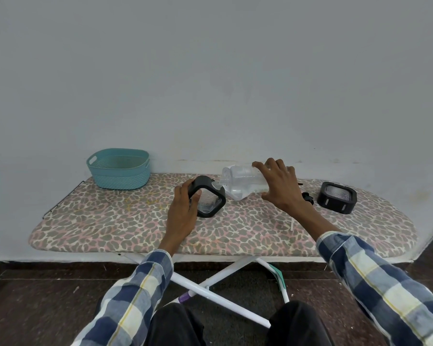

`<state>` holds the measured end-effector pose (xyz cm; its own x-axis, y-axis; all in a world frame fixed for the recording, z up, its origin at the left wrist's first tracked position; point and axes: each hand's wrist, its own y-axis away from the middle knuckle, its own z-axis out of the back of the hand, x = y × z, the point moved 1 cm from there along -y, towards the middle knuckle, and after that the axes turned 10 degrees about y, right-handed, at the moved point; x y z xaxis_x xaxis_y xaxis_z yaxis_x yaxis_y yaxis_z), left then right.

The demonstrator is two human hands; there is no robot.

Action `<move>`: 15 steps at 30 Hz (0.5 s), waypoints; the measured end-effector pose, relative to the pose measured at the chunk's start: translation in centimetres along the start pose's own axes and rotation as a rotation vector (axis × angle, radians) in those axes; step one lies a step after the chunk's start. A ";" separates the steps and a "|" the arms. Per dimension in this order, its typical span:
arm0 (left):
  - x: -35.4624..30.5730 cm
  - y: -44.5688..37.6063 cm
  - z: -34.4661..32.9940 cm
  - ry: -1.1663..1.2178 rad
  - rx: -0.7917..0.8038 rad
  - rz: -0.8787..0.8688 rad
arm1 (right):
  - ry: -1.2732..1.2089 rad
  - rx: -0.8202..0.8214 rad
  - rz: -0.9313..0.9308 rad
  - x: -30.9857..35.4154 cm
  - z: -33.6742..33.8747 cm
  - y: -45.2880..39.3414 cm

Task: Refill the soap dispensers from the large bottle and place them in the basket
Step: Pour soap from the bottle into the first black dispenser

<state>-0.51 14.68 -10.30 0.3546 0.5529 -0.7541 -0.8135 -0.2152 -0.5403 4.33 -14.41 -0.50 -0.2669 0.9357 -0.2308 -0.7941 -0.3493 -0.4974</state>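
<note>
- Pouring is the step in hand, as I judge it: the large bottle [245,182] lies tipped nearly flat, its mouth at the opening of the near dispenser [208,197], at about 12 o'clock from my seat.
- My right hand [280,188] grips the large bottle from above, fingers over the top and thumb under the base end. A small pool of clear liquid shows in the bottle's lower side.
- My left hand [185,208] holds the near dispenser tilted on the ironing board [110,221], fingers curled over its black frame, thumb on the near edge. I see a little clear liquid at its lower corner; I cannot tell the fill level.
- A second dispenser [336,197] rests flat on the board at about 2 o'clock, well apart from both hands. Small black parts [308,197] lie just beside it on its left; I take them for a pump or cap, but they are too small to be sure.
- The basket [119,172] stands at about 10 o'clock at the far edge of the board, against the wall. No dispenser shows in it.
- Next move, in my judgement: keep the mouths aligned until the near dispenser is full, then right the large bottle before letting go of the dispenser. Closing, the second refill and both placements are not yet done.
</note>
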 end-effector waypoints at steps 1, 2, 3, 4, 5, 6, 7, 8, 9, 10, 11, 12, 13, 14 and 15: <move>0.0 0.0 0.0 0.000 0.002 0.000 | 0.001 0.000 -0.001 0.0 0.0 0.0; 0.1 0.0 0.0 0.000 0.004 0.001 | 0.000 0.000 -0.002 0.0 -0.1 0.0; 0.0 0.1 0.0 -0.001 0.006 0.001 | -0.001 0.002 -0.003 0.0 -0.1 0.0; 0.0 0.1 0.0 -0.003 0.006 0.001 | -0.002 0.004 -0.005 0.0 -0.1 0.0; 0.0 0.1 0.0 -0.004 0.005 -0.002 | -0.003 0.005 -0.005 0.0 -0.1 0.1; -0.1 0.1 0.0 -0.004 0.003 -0.005 | -0.002 0.005 -0.006 0.0 -0.1 0.1; -0.2 0.1 0.0 -0.002 0.001 -0.011 | -0.002 0.005 -0.006 0.0 -0.1 0.1; -0.3 0.1 0.1 0.000 0.000 -0.015 | -0.001 0.004 -0.006 -0.1 -0.1 0.1; -0.4 0.1 0.1 0.000 -0.001 -0.017 | -0.001 0.003 -0.005 0.0 -0.1 0.1; -0.3 0.1 0.1 0.000 0.000 -0.017 | -0.001 0.002 -0.004 0.0 -0.1 0.1; -0.3 0.1 0.1 0.001 0.000 -0.014 | -0.001 0.002 -0.003 0.0 -0.1 0.1; -0.2 0.1 0.1 0.001 0.000 -0.011 | -0.002 0.001 -0.003 0.0 -0.1 0.0; -0.2 0.1 0.0 0.001 0.000 -0.010 | -0.002 -0.001 -0.001 0.0 -0.1 0.0; -0.2 0.1 0.0 0.000 0.001 -0.008 | -0.002 -0.005 0.000 -0.1 -0.2 0.0; -0.2 0.0 0.0 -0.002 0.002 -0.006 | -0.001 -0.009 0.002 -0.1 -0.2 0.0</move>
<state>-0.60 14.58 -10.19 0.3586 0.5555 -0.7502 -0.8124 -0.2102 -0.5440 4.46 -14.47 -0.61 -0.2697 0.9349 -0.2308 -0.7886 -0.3520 -0.5042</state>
